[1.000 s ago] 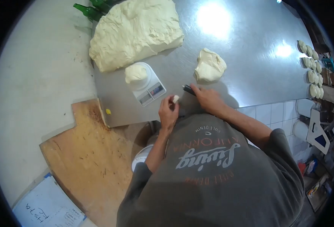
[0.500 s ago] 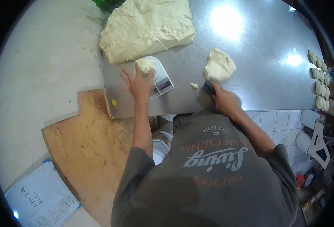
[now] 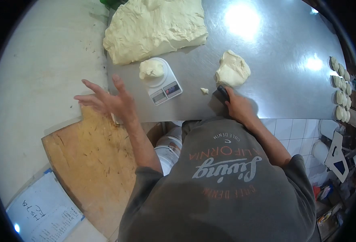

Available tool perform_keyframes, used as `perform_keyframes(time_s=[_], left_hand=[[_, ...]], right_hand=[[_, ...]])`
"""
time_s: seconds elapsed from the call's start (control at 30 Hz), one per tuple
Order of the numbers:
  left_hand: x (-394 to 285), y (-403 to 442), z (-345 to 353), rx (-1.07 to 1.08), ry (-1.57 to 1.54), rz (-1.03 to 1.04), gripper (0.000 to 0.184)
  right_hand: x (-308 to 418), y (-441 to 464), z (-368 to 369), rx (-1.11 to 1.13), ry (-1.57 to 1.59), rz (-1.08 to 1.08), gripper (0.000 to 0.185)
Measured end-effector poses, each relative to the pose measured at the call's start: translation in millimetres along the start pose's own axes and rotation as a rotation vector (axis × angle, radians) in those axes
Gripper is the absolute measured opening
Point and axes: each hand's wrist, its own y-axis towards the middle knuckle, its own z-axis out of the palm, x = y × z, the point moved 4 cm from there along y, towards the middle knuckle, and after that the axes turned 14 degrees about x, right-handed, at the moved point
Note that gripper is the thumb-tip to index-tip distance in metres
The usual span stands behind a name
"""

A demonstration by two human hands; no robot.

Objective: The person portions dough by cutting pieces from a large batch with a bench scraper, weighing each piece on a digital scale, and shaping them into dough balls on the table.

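Note:
A lump of dough (image 3: pixel 151 69) rests on the round pan of a white kitchen scale (image 3: pixel 164 82), its weight pressed toward the pan's left side. To the left of the scale, my left hand (image 3: pixel 115 101) is in the air with fingers spread and nothing in it. My right hand (image 3: pixel 239 105) grips the black handle of a dough scraper (image 3: pixel 218 104), whose dark flat blade stands near the table's front edge. Just beyond this hand lies a flattened dough piece (image 3: pixel 233 69). A small dough scrap (image 3: pixel 204 91) sits between scale and scraper.
A large dough mass (image 3: pixel 155 30) covers the back left of the steel table (image 3: pixel 280 80). Several shaped dough pieces (image 3: pixel 340 88) line its right end. At left are a wooden board (image 3: pixel 91 161) and a handwritten sheet (image 3: pixel 44 207). A white bucket (image 3: pixel 168 157) stands below.
My left hand has let go of the dough on the scale and moved left, fingers spreading. The right hand and scraper have stayed in place.

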Motion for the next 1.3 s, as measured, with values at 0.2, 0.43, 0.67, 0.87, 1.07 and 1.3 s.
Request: perform_keyframes(time_s=[0.2, 0.43, 0.67, 0.87, 1.07, 1.3], left_hand=[[-12, -19, 16, -0.051, -0.241, 0.164, 0.068], [-58, -159, 136, 1.070, -0.483, 0.277, 0.027], [-54, -185, 194, 0.854, -0.535, 0.241, 0.029], [-35, -175, 199, 0.853, -0.499, 0.494, 0.023], [-26, -175, 189, 0.825, -0.451, 0.399, 0.019], [-15, -179, 192, 0.863, -0.495, 0.288, 0.022]], right_hand=[[-7, 3, 5, -0.032, 0.010, -0.015, 0.055], [-8, 3, -17, 0.001, 0.055, 0.081, 0.057], [-7, 3, -38, -0.159, 0.139, 0.003, 0.054], [24, 23, -11, -0.082, 0.113, -0.007, 0.058], [16, 36, 3, -0.088, 0.093, 0.001, 0.058], [40, 17, -7, -0.139, -0.029, -0.018, 0.054]])
